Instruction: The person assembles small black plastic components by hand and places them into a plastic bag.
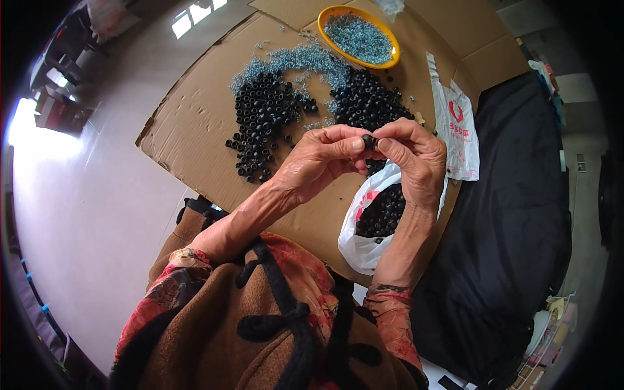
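Over the cardboard, my two hands meet at a small round black plastic piece (368,141). My left hand (323,156) is closed, pinching the piece between thumb and fingers. From the other side, my right hand (415,159) is closed on it too, with thumb and index finger; whether a second part is between them I cannot tell. Beyond my hands is a heap of black rounded pieces (365,97), and left of it lies a pile of black ring-shaped pieces (257,117). Tiny blue-grey pieces (302,60), perhaps springs, are scattered behind both heaps.
A yellow bowl (323,27) of the same blue-grey bits stands at the far side. Below my right hand, a white plastic bag (354,250) holds black pieces (382,218). Another white bag (463,140) lies flat at the right. Cardboard (195,110) covers the work surface, beside black fabric (500,214).
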Demonstrator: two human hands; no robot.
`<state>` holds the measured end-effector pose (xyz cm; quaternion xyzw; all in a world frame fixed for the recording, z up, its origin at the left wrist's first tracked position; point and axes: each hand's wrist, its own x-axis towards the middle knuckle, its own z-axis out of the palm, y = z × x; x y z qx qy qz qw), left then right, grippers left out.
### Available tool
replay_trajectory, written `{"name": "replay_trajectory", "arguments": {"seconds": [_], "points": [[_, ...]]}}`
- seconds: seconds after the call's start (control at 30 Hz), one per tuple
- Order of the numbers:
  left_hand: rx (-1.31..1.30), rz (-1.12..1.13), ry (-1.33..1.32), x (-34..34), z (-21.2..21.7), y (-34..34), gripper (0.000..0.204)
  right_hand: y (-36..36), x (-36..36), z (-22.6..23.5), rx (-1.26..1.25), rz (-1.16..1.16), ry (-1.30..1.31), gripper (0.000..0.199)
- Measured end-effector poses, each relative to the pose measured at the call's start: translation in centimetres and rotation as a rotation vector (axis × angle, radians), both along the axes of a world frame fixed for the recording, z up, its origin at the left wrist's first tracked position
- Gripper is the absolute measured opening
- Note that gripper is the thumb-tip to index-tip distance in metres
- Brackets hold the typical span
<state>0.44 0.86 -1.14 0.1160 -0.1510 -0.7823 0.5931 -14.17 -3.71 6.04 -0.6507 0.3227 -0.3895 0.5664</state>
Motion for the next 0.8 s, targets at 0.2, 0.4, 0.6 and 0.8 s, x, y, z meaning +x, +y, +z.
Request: {"name": "replay_trajectory", "arguments": {"seconds": [0.2,0.4,0.6,0.8], "points": [[0.0,0.035,-0.119,0.0,0.5,0.2,0.02,-1.1,-0.7,0.1,-0.014,0.106,0.082,0.008],[-0.004,0.052,-0.153,-0.2,0.4,0.2,0.021,-1.2,-0.7,-0.1,0.028,0.096,0.082,0.009],[0.019,0.04,-0.131,-0.1,0.7,0.2,0.02,-0.9,-0.7,-0.3,-0.06,0.041,0.125,0.012],[0.03,0.035,-0.094,-0.2,0.7,0.1,0.02,-0.2,-0.3,0.2,-0.226,-0.023,0.212,0.012]]}}
